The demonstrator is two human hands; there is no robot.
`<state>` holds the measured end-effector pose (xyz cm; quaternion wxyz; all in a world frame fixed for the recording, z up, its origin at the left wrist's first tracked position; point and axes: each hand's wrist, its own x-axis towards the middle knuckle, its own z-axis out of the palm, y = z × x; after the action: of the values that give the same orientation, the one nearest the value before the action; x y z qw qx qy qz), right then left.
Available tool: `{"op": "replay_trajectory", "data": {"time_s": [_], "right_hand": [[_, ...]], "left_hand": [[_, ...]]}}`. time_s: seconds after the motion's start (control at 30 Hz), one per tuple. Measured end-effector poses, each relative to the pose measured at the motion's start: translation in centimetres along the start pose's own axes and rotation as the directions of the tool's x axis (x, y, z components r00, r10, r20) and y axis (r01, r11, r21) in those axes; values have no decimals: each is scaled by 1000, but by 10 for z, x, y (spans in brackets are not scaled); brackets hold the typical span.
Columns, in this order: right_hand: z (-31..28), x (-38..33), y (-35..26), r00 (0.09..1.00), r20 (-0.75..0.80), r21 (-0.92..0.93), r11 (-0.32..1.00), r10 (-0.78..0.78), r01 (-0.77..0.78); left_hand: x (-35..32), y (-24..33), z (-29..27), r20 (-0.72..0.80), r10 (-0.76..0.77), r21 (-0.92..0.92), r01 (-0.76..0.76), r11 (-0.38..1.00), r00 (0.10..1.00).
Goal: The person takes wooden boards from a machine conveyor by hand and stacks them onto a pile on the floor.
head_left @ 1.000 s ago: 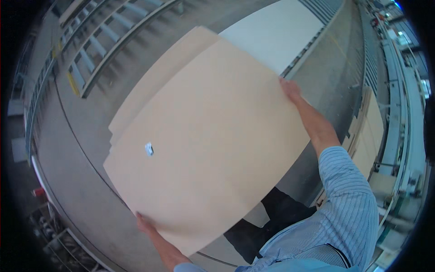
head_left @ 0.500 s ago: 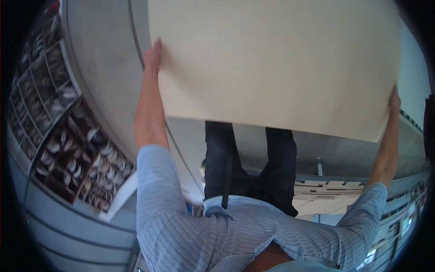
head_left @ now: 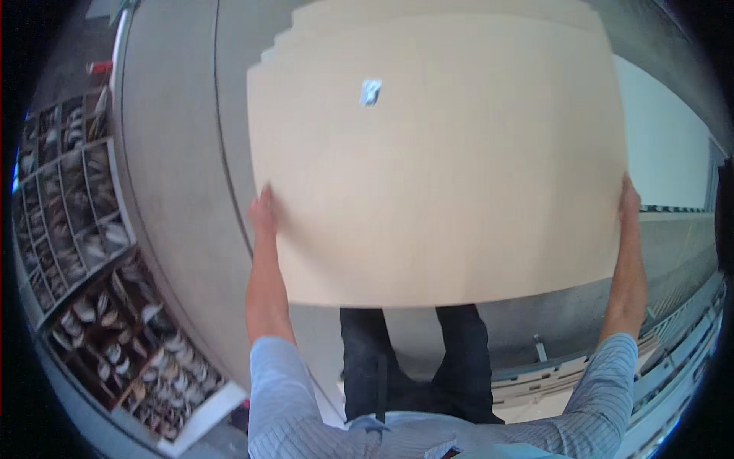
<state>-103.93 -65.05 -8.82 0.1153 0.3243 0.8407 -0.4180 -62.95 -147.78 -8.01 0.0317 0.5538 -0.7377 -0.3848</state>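
A large, flat beige board (head_left: 443,168) stretches across the front of me, its near edge above my dark trousers. Its left edge is gripped by my left hand (head_left: 264,206), fingers closed around the rim. On the opposite side my right hand (head_left: 628,200) holds the right edge the same way. A small silvery patch (head_left: 371,92) shows on the board's upper left; whether it is a label or a loose piece, I cannot tell. Behind the far left corner, stepped edges (head_left: 284,42) of more beige sheets peek out.
On the left stand divided racks (head_left: 73,191) and a brown compartmented case (head_left: 126,344) full of small pieces. Grey floor (head_left: 176,115) with a dark line runs beside them. A white panel (head_left: 665,138) is at the right; stacked pale slats (head_left: 535,386) lie at the lower right.
The board and both hands sit lower in the picture, and more of the board's far part shows. The silvery patch and the stepped sheet edges have come into view. Both hands keep their grip.
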Motion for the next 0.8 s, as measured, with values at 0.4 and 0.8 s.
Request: {"op": "replay_trajectory", "data": {"time_s": [0.4,0.8], "right_hand": [[-22,39,-45,979,-18,-333,925,-201,184],[47,-141,103,835,451,-836,177,-314,519]], "left_hand": [[17,44,34,-68,-121,-354,90,931,990],[-82,72,39,78,77,488,-105,866,994]]}}
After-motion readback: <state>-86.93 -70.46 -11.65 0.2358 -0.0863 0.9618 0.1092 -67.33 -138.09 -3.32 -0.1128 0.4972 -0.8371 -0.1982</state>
